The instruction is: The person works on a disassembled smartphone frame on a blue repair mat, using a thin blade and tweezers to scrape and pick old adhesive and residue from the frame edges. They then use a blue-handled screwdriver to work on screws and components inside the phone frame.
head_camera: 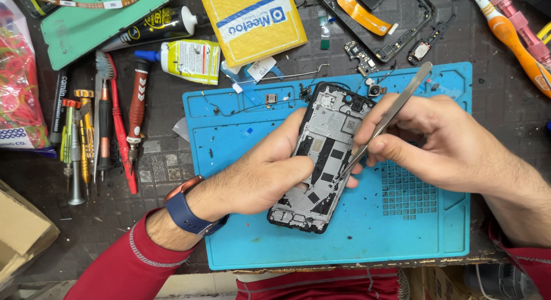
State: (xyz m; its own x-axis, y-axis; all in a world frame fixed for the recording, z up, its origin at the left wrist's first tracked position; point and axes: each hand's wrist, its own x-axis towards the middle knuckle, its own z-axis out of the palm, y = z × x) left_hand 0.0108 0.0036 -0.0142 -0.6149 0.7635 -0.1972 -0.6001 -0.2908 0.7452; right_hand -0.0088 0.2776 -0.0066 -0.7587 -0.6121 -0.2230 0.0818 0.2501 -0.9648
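An opened black phone frame (pixel 322 162) lies slanted on a blue repair mat (pixel 367 231), its inner metal plate and black patches showing. My left hand (pixel 261 171) grips its left side, thumb across the middle. My right hand (pixel 442 142) pinches steel tweezers (pixel 390 113), whose tips touch the inside of the frame near its right edge. A small camera module (pixel 375 90) sits on the mat just above the phone.
Screwdrivers and a red-handled brush (pixel 115 122) lie in a row at the left. Two glue tubes (pixel 183 59), a yellow padded envelope (pixel 252 22), a green case (pixel 92 22) and another phone frame with an orange flex cable (pixel 367 16) fill the back. A cardboard box (pixel 20 231) sits near left.
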